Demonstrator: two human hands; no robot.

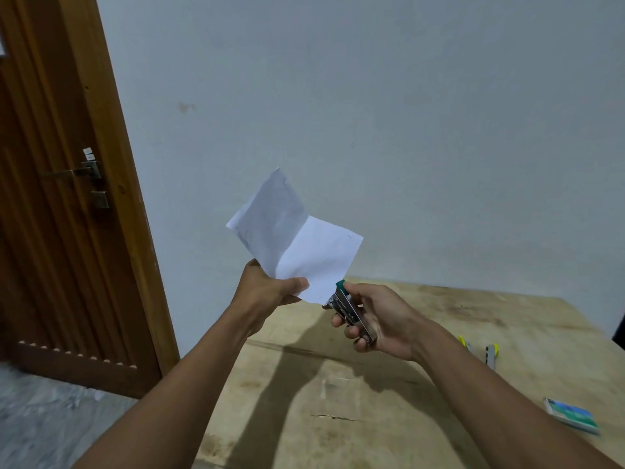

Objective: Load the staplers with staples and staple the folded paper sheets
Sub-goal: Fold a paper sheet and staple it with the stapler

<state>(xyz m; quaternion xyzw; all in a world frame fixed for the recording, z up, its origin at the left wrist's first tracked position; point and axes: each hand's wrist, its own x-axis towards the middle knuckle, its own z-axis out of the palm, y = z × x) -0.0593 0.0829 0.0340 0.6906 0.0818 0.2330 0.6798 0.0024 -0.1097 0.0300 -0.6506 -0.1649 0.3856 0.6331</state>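
Note:
My left hand [270, 292] holds a folded white paper sheet [297, 245] up in the air by its lower edge, thumb on top. A small staple mark shows near the sheet's right corner. My right hand [378, 319] grips a green-topped metal stapler [348, 306], whose jaws sit on the paper's bottom corner. Both hands are raised above the far left part of the wooden table [389, 401].
Two yellow-tipped staplers [490, 355] lie on the table at the right, partly hidden behind my right forearm. A small staple box [571, 414] lies nearer the right edge. A wooden door [61, 198] stands at the left, and a pale wall rises behind the table.

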